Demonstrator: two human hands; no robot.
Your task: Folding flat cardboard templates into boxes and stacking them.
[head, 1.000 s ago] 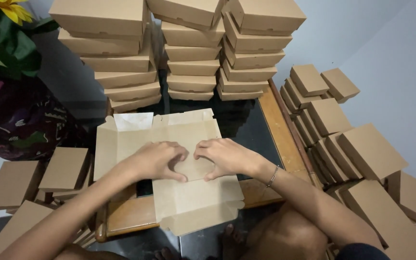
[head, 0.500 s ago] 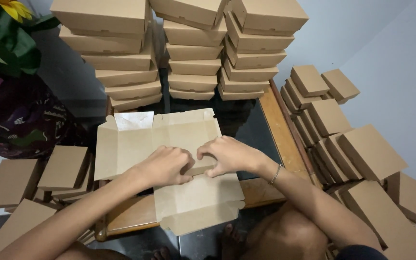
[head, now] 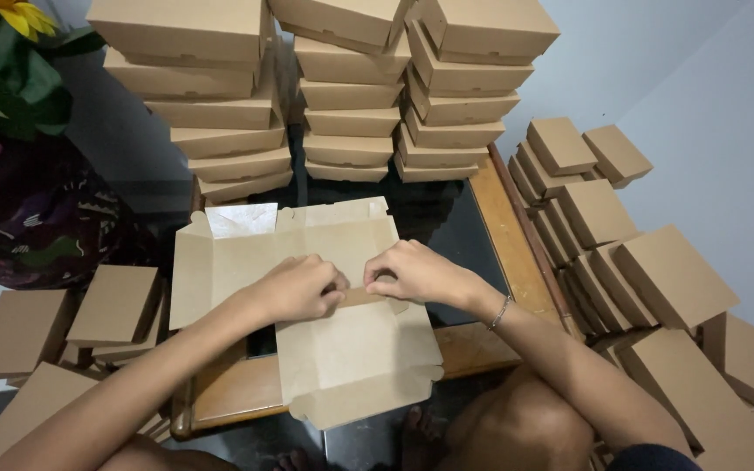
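Note:
A flat, unfolded brown cardboard box blank (head: 342,349) lies on a small dark-topped table with a wooden rim (head: 517,253). My left hand (head: 300,288) and my right hand (head: 416,272) sit close together at the blank's middle. Both pinch a raised fold of cardboard (head: 358,295) that runs across it. The near flap hangs over the table's front edge. The far flaps lie flat, one with a white patch (head: 242,220).
Three tall stacks of finished brown boxes (head: 351,96) stand at the table's far side. More closed boxes are piled on the right (head: 621,253) and on the left (head: 63,323). A plant with a yellow flower (head: 19,52) stands far left.
My hands have closed from flat palms into pinching fingers and drawn together at the blank's middle, lifting a fold of cardboard between them.

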